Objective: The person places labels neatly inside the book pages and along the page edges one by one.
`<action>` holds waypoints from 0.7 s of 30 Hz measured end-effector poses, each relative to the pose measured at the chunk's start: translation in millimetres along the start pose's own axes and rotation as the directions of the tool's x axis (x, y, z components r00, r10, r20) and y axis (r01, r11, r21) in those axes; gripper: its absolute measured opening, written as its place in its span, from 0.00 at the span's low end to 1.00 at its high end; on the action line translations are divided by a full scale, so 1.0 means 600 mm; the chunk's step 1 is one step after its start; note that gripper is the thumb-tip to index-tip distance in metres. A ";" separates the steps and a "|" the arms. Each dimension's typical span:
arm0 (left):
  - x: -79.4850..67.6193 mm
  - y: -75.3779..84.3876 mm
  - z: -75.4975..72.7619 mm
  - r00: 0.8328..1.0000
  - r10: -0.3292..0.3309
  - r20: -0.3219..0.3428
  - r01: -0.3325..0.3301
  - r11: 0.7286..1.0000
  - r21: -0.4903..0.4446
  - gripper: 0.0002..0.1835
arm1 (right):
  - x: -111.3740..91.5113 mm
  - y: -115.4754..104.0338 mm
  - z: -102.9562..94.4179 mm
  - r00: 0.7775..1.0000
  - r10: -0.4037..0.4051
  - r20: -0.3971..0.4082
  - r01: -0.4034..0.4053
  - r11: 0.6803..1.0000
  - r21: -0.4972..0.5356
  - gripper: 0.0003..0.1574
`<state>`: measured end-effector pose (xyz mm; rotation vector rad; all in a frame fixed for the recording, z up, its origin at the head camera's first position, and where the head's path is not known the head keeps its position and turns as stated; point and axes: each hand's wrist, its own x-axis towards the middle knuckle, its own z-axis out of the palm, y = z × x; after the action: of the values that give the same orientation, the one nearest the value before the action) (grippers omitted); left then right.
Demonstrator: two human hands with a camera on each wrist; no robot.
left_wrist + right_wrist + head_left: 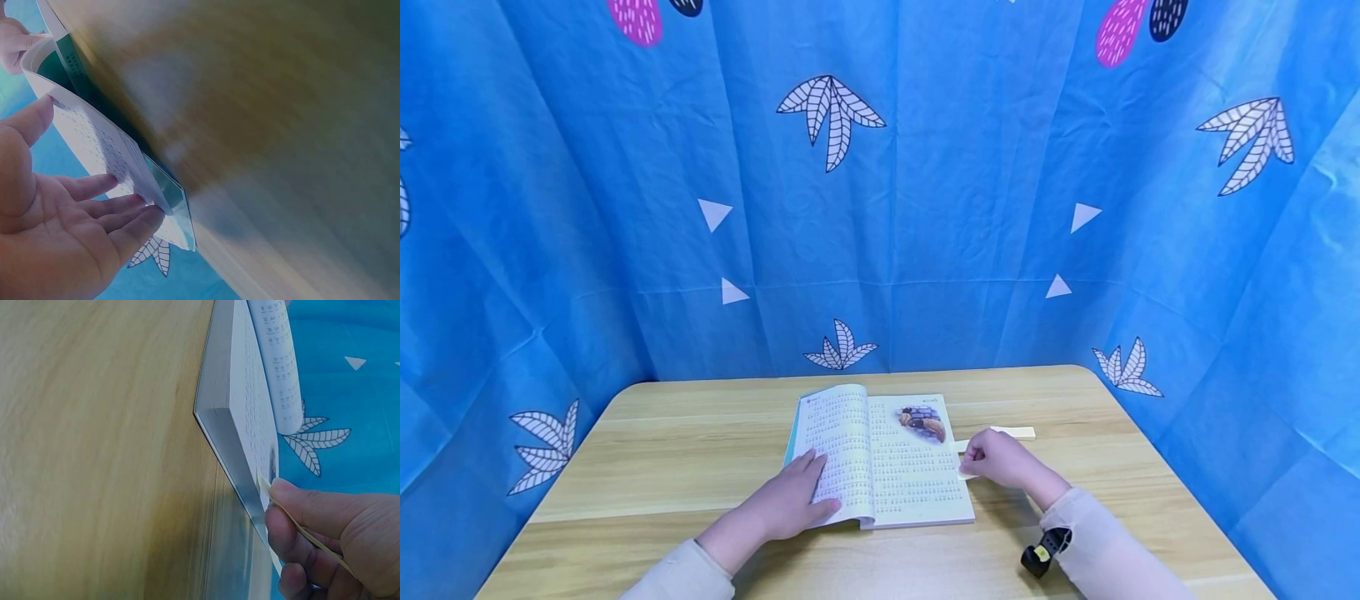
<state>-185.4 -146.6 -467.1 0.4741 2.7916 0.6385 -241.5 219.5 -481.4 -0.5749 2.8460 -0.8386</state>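
Observation:
A thick book [917, 475] lies open on the table, its right page bearing text and a small picture [922, 422]. My left hand [786, 498] rests on the left page [842, 433] with its fingers spread. In the left wrist view those fingertips [153, 212] touch the printed page, and a green cover [172, 187] shows behind. At the book's right edge, my right hand [1000, 460] pinches a thin cream paper strip [315, 542] between thumb and fingers; one end of it meets the page edge. A second pale strip [275, 559] shows just under the fingers.
Another pale strip [1015, 432] lies on the wooden table [700, 442] beyond the right hand. A black device [1045, 552] is strapped to the right wrist. Blue patterned curtain [955, 208] surrounds the back and sides of the table.

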 end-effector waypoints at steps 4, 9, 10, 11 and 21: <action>0.000 -0.001 0.000 1.000 0.006 -0.001 -0.006 1.000 0.000 0.44 | 0.001 0.001 0.002 1.000 0.010 0.001 -0.010 1.000 -0.001 0.12; 0.001 -0.001 0.000 1.000 0.002 0.002 -0.002 1.000 -0.003 0.44 | 0.003 0.002 0.003 0.999 0.035 0.002 -0.035 0.999 -0.005 0.13; 0.001 -0.001 0.000 1.000 0.000 0.003 0.000 1.000 -0.003 0.44 | 0.003 0.002 0.003 0.999 0.039 0.003 -0.039 0.999 -0.005 0.13; 0.001 -0.001 0.000 1.000 -0.002 0.004 0.002 1.000 -0.003 0.44 | 0.003 0.002 0.003 0.999 0.039 -0.001 -0.039 0.999 -0.003 0.13; 0.001 -0.002 0.000 1.000 -0.004 0.008 0.004 1.000 -0.005 0.44 | 0.001 -0.002 0.003 0.999 0.034 -0.003 -0.034 0.999 0.001 0.12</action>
<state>-186.5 -147.7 -467.7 0.4689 2.7825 0.6405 -241.5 217.7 -482.3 -0.5244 2.8497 -0.8354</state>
